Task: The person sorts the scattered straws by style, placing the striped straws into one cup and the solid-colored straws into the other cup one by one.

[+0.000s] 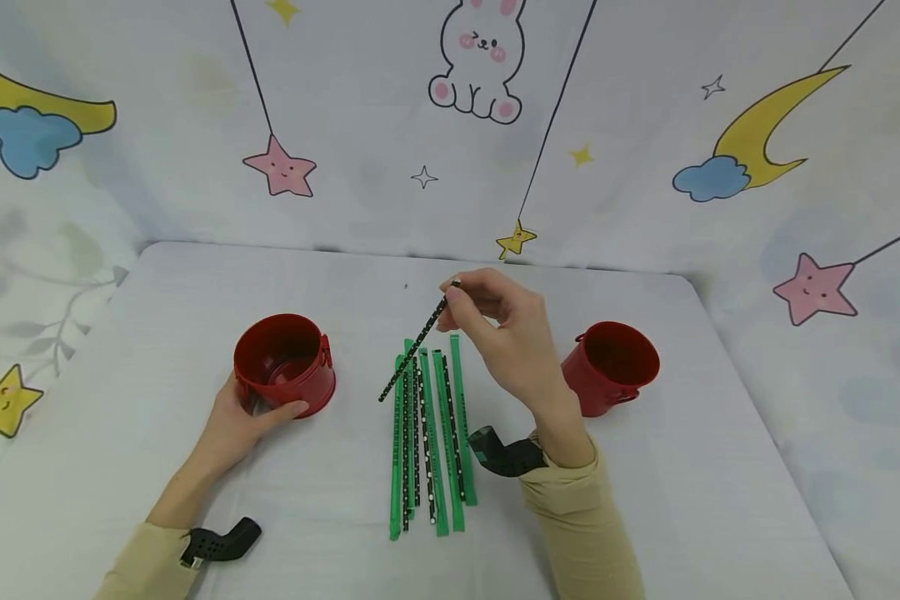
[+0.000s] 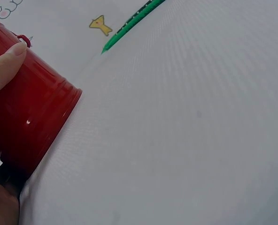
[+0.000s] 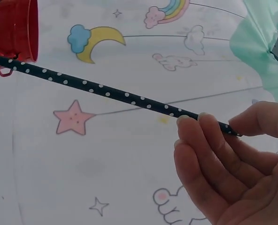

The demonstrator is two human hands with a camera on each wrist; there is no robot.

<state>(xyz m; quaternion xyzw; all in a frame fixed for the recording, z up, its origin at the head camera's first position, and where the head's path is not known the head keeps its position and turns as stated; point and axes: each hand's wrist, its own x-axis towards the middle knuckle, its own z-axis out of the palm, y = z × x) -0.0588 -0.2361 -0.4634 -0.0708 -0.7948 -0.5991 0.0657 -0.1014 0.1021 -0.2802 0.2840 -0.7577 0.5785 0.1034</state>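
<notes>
My right hand (image 1: 506,333) pinches a black straw with white dots (image 1: 418,343) by its upper end, thumb against fingertips. The straw (image 3: 101,90) slants down to the left, above a row of straws. Round the near side of a small red bucket (image 1: 318,385) my left hand (image 1: 236,425) is curled, its thumb along the wall. In the left wrist view that thumb (image 2: 7,68) lies on the bucket (image 2: 35,108), which looks tilted there. Green straws (image 1: 459,417) and black dotted straws (image 1: 427,450) lie side by side on the table, several of each.
A second red bucket (image 1: 588,387) stands to the right, behind my right forearm. White cloth (image 1: 307,533) covers the table, and a printed backdrop (image 1: 360,108) rises behind it. Each wrist wears a black camera (image 1: 221,542).
</notes>
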